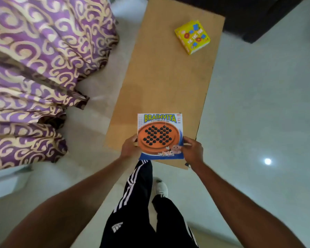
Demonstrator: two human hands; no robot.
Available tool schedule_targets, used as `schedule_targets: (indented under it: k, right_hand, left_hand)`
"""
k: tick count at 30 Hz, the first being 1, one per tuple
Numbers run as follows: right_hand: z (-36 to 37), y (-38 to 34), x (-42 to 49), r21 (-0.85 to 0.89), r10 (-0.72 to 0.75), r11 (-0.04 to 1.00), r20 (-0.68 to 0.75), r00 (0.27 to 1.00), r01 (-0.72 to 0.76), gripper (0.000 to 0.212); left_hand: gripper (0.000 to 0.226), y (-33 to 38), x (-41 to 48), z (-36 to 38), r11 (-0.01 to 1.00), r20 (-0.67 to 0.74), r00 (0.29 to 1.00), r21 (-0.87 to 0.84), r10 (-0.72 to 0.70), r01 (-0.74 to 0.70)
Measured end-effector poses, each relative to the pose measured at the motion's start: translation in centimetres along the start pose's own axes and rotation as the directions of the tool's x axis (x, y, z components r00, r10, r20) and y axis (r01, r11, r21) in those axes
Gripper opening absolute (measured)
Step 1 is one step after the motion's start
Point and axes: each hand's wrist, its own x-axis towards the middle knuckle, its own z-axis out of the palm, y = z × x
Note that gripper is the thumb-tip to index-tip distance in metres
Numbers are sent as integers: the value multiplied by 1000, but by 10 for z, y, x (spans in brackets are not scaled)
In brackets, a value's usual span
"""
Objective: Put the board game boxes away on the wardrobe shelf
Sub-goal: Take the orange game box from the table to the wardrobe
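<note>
One box point(159, 136) — "BRAINVITA" title point(160, 118)

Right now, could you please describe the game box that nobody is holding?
Find the long brown table on the pale floor. Near its far right corner lies the yellow box. It is smaller and untouched, unlike the blue Brainvita box held at the near end.

The person wears black trousers point(141, 228) (white side stripes) and a white shoe point(161, 187).
</note>
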Motion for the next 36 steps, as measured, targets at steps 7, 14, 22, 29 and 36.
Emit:
schedule_targets:
  k: [7,14,22,29,36]
  right_hand:
    - [-1,14,-107,-17,-337,939,156,928,344,45]
    - [49,27,-228,-126,-515,730,545,661,672,48]
    - [171,58,-401,-79,-371,395,898,238,915,47]
    - [299,116,-579,106,-218,114,973,-79,988,47]
    - [405,198,-766,322,-71,59,946,-318,945,45]
  left_hand:
    - [46,-73,-167,-26,955,-246,967,-267,66,-133]
    - [55,-206,-341,-22,822,-503,849,-544,-162,-166]
    - [48,-366,-514,3,628,-677,549,-711,-490,-317]
    - [45,-503,-647,-2,515,-658,309,-740,-687,-432]
    - [46,-612,-780,-6,472,-577,48,-710,-815,-523]
